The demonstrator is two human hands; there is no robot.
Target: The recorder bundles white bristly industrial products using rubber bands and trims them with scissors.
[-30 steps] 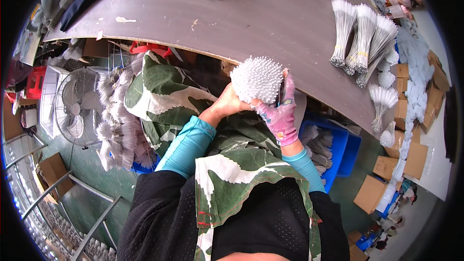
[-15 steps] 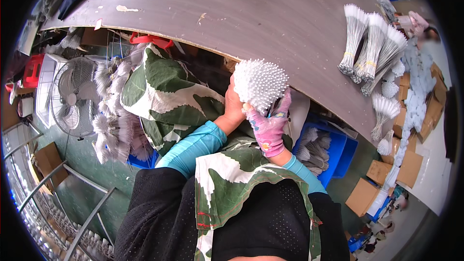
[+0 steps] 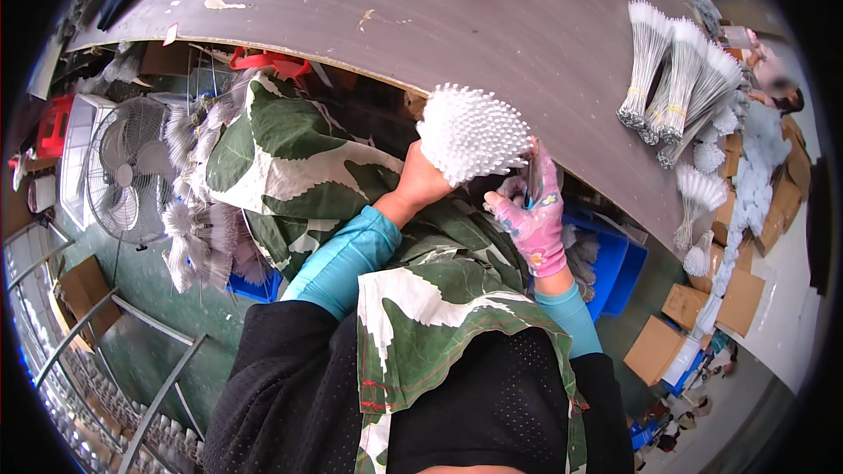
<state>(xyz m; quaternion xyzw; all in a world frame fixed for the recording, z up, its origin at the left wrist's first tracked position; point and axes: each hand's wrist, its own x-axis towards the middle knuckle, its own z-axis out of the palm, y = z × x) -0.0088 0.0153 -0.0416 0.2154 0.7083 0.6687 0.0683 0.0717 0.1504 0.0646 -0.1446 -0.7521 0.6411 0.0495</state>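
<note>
My bare left hand (image 3: 423,177) is closed round a thick bundle of small wire brushes (image 3: 474,134), its dense white tips facing up in a rounded dome. To the right of the bundle is my right hand (image 3: 531,224) in a pink flowered glove with fingertips showing. Its fingers are bent round a slim dark tool (image 3: 532,177) that looks like metal; its exact kind is too small to tell. The bundle's stems are hidden below the tips and my hand. Both hands are over my lap, at the front edge of the brown table (image 3: 527,44).
Banded bundles of wire brushes (image 3: 672,79) lie on the table at the right. A blue bin (image 3: 619,276) stands below the table edge. At left are a fan (image 3: 130,177), hanging brush bundles (image 3: 198,241) and a metal rack (image 3: 162,386). Cardboard boxes (image 3: 657,349) stand at right.
My right hand has moved away from the bundle to the right, bringing the dark tool into view. My left hand has raised the bundle slightly and tilted it.
</note>
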